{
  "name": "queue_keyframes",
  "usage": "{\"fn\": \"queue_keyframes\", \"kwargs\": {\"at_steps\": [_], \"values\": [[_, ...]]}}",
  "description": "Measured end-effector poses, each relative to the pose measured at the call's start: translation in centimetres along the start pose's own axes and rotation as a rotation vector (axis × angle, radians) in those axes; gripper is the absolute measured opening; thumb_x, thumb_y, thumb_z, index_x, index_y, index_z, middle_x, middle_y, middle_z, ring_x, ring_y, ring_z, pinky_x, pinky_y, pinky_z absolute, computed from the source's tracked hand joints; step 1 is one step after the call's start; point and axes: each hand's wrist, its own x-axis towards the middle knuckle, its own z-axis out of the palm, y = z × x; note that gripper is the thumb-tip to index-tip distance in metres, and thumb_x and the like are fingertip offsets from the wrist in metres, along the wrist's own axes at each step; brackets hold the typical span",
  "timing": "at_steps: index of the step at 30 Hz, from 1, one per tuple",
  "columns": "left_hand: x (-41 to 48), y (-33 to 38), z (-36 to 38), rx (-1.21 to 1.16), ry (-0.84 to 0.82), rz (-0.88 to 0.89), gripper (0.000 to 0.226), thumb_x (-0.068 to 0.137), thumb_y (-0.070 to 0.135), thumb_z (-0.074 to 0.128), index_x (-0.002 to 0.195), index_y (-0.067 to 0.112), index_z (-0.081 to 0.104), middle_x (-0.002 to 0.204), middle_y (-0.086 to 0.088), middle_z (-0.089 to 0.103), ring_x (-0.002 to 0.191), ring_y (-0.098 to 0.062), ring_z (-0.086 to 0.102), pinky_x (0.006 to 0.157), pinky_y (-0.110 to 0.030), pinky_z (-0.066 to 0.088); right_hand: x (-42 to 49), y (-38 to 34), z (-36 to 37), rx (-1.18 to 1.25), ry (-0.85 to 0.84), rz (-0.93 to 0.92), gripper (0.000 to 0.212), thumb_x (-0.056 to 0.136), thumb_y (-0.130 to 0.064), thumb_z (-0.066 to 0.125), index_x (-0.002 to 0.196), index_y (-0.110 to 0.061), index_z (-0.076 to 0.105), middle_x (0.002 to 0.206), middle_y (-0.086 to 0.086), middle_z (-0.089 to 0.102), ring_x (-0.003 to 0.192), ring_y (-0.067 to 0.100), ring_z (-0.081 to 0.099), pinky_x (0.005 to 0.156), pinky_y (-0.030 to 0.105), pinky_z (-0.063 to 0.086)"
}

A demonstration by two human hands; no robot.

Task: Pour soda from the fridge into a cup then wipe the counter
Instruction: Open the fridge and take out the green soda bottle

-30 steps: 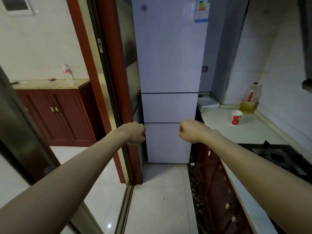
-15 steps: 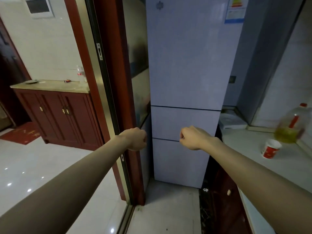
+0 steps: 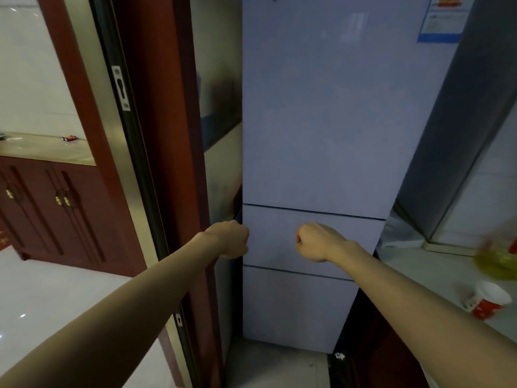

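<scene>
- The left hand (image 3: 229, 239) is balled into a fist with the fingers folded in together and nothing in it. It is held out at the left edge of the fridge (image 3: 321, 135); I cannot tell whether the knuckles touch it.
- The right hand (image 3: 316, 242) is likewise a closed, empty fist, thumb side turned toward the left hand. The two fists are level with a gap between them.
- The fridge stands straight ahead, beyond both hands. It is pale, with three door fronts, all closed. The tall upper door rises above the fists, the narrow middle one lies directly behind them, and the lower one is beneath them.
- A blue-edged label (image 3: 442, 21) sits high above the right hand, at the upper door's right corner.
- The counter (image 3: 436, 275) is pale and runs off to the right of the right hand, past the right forearm.
- The cup (image 3: 488, 302), red and white, stands on that counter, well to the right of the right hand and nearer the camera.
- A blurred bottle (image 3: 500, 261) of yellow liquid is just beyond the cup.
- A red-brown door frame (image 3: 156, 135) rises just left of the left hand; the left forearm crosses in front of it.
- A dark red cabinet (image 3: 42, 214) with brass handles stands well to the left of the left hand.
</scene>
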Motion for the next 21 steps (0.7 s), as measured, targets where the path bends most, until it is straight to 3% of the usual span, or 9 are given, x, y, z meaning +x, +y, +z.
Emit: {"fn": "queue_keyframes", "kwargs": {"at_steps": [4,7,10,12,14,16,18,21], "values": [[4.3,-2.2,0.1,-0.014,-0.017,0.013,0.029,0.099,0.023,0.044,0.073,0.012,0.045,0.089,-0.011,0.058,0.078,-0.026,0.057,0.069,-0.035,0.046,5.7,-0.4,-0.4,-0.019,-0.019,-0.022,0.024,0.090,-0.017,0.046,0.098,-0.001,0.062,0.100,0.016,0.064,0.087,0.032,0.062,0.071,0.038,0.051],[7.1,-4.4,0.1,-0.053,-0.050,-0.012,0.027,0.101,0.023,0.042,0.100,0.002,0.059,0.106,-0.016,0.064,0.088,-0.029,0.061,0.076,-0.037,0.049,10.3,-0.6,-0.4,-0.054,-0.023,-0.060,0.020,0.089,-0.016,0.046,0.076,-0.004,0.054,0.085,0.016,0.061,0.071,0.029,0.055,0.059,0.032,0.041],[9.9,-6.3,0.2,-0.107,-0.048,-0.061,0.024,0.101,0.019,0.039,0.094,0.004,0.057,0.113,-0.018,0.065,0.082,-0.027,0.056,0.079,-0.038,0.050,14.6,-0.9,-0.7,-0.105,-0.030,-0.128,0.023,0.092,-0.018,0.045,0.072,-0.008,0.048,0.076,0.013,0.053,0.069,0.026,0.048,0.055,0.029,0.033],[11.3,-7.1,0.2,-0.160,-0.031,-0.123,0.026,0.100,0.020,0.042,0.104,0.001,0.059,0.116,-0.015,0.065,0.093,-0.030,0.062,0.084,-0.038,0.051,17.4,-1.1,-0.7,-0.112,-0.041,-0.180,0.028,0.094,-0.018,0.044,0.068,-0.009,0.041,0.070,0.006,0.044,0.072,0.023,0.046,0.050,0.029,0.029],[12.7,-7.6,0.2,-0.207,-0.051,-0.143,0.031,0.100,0.020,0.042,0.116,0.000,0.059,0.115,-0.016,0.065,0.098,-0.030,0.063,0.086,-0.038,0.051,20.1,-1.3,-0.9,-0.108,-0.066,-0.219,0.021,0.095,-0.017,0.043,0.076,-0.009,0.048,0.079,0.005,0.050,0.078,0.022,0.047,0.053,0.028,0.031],[14.0,-8.0,0.0,-0.209,-0.041,-0.150,0.029,0.100,0.019,0.043,0.112,0.000,0.060,0.109,-0.016,0.065,0.086,-0.025,0.060,0.076,-0.035,0.050,22.5,-1.6,-1.4,-0.110,-0.085,-0.247,0.023,0.096,-0.018,0.042,0.107,-0.005,0.057,0.107,0.011,0.059,0.086,0.023,0.051,0.063,0.026,0.037],[15.4,-8.1,-0.4,-0.200,-0.027,-0.184,0.023,0.100,0.019,0.043,0.104,0.003,0.060,0.103,-0.014,0.063,0.081,-0.023,0.057,0.068,-0.030,0.046,24.4,-1.8,-2.4,-0.131,-0.083,-0.276,0.030,0.097,-0.019,0.041,0.119,-0.005,0.055,0.121,0.013,0.058,0.095,0.025,0.056,0.066,0.027,0.041],[17.2,-8.1,-1.1,-0.209,-0.035,-0.252,0.029,0.100,0.019,0.044,0.120,0.003,0.058,0.121,-0.016,0.060,0.105,-0.031,0.061,0.077,-0.030,0.043,27.0,-2.1,-3.9,-0.176,-0.013,-0.340,0.031,0.098,-0.018,0.041,0.122,-0.004,0.055,0.128,0.015,0.055,0.114,0.030,0.056,0.089,0.035,0.048]]}}
